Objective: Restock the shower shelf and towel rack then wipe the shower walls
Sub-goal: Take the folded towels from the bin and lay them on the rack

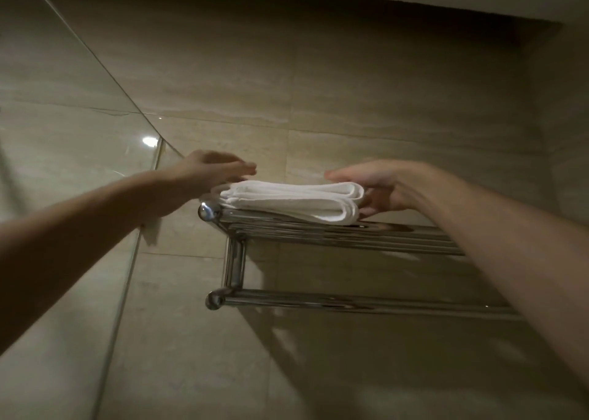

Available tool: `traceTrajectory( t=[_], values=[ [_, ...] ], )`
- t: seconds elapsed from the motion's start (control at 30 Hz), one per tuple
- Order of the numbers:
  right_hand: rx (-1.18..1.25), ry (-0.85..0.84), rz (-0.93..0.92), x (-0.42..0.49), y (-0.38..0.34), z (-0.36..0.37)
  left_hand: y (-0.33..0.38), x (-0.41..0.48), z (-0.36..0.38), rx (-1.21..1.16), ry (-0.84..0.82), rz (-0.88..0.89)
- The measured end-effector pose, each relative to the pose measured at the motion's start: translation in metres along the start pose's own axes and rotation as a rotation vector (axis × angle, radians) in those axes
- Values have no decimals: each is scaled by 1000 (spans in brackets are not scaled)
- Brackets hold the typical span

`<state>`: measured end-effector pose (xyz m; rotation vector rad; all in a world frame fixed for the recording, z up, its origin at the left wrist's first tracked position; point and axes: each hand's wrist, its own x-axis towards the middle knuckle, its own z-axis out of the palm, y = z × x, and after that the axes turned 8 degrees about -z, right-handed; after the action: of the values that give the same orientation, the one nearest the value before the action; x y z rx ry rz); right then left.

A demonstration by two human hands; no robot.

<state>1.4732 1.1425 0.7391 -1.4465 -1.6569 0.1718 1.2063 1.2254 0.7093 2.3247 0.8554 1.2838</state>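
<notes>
The folded white cloth towel (290,201) lies atop the chrome wall rack (350,233), between both hands: left hand (210,167) flat-fingered over its left end, right hand (379,186) spread wide, fingers (367,200) against its right folds.

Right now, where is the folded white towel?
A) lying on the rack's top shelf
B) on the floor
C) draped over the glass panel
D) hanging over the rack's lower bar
A: the towel lies folded flat on the top shelf of the rack.

folded white towel (291,201), flat atop chrome rack (350,231), prob. two-tiered
</notes>
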Motion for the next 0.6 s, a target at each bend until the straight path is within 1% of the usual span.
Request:
traceTrajectory(
  t=[0.07, 0.1, 0.13, 0.2, 0.23, 0.27, 0.3, 0.37, 0.43, 0.53, 0.6],
  values=[
    [-179, 60, -168, -7, -4, -1, 15, -14, 3, 74, -71, 96],
    [-259, 102, -291, -13, -6, 1, 19, -21, 4, 154, -94, 133],
    [-274, 110, -395, -24, -10, 5, 25, -28, 5, 215, -97, 135],
    [-306, 24, -547, -41, -13, 11, 29, -35, 7, 311, -112, 156],
    [-372, -35, -586, -50, -13, 13, 29, -36, 7, 337, -114, 154],
    [-469, -70, -619, -54, -12, 15, 31, -38, 6, 361, -107, 147],
    [-576, -68, -658, -57, -9, 16, 32, -39, 6, 389, -98, 150],
    [-738, 15, -727, -59, -4, 16, 34, -41, 7, 449, -45, 159],
    [-781, 72, -752, -62, -3, 14, 35, -42, 11, 506, 26, 161],
    [-774, 87, -724, -65, 1, 8, 41, -45, 20, 625, 133, 196],
    [-780, 83, -696, -68, 6, 6, 44, -48, 26, 680, 148, 199]
  ],
)
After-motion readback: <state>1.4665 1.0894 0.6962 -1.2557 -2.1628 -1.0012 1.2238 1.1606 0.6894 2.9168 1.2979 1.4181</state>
